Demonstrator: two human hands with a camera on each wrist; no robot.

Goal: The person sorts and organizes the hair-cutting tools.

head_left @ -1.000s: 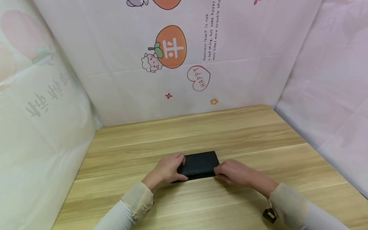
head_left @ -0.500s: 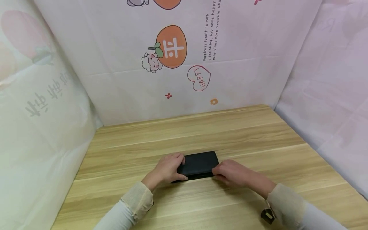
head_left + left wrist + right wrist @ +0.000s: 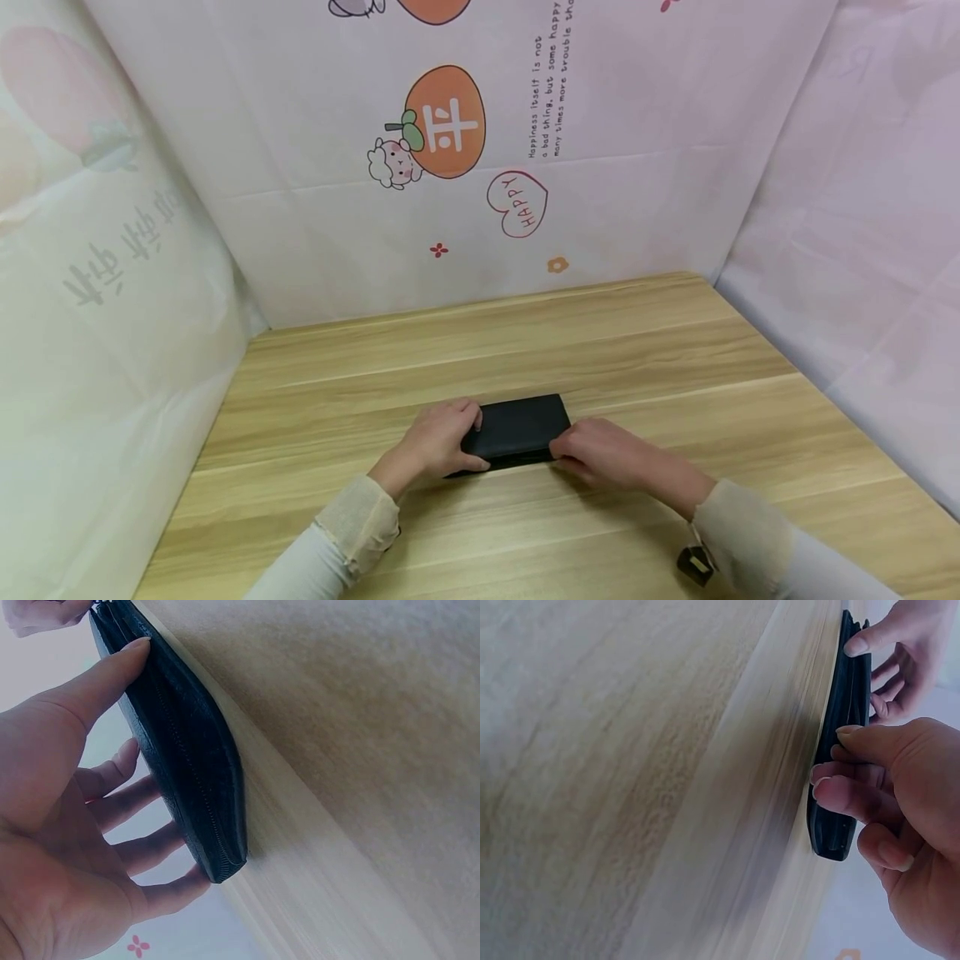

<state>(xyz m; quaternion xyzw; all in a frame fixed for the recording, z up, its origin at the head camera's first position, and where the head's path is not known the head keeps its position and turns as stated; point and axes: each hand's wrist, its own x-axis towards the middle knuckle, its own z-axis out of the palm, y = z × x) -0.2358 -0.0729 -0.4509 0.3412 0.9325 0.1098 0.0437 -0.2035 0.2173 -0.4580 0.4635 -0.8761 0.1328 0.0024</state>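
Note:
A black zip wallet [image 3: 517,427] lies on the wooden table, its long front edge facing me. My left hand [image 3: 442,437] grips its left end, thumb on the front edge and fingers around the far side. The zipper [image 3: 187,765] runs along that edge in the left wrist view. At the wallet's right front, my right hand [image 3: 600,450] pinches at the zipper with thumb and curled fingers. What lies between those fingertips is hidden. In the right wrist view, a stretch of the wallet's edge [image 3: 831,836] shows beyond the right hand.
The wood-grain table [image 3: 360,367] surrounds the wallet. A white printed cloth [image 3: 315,250] stands at the back, and plain-looking cloth sides rise at left and right. A small black tag [image 3: 695,565] hangs from the right cuff.
My right hand has slid slightly left along the wallet's front edge. The left hand and the wallet have stayed in place.

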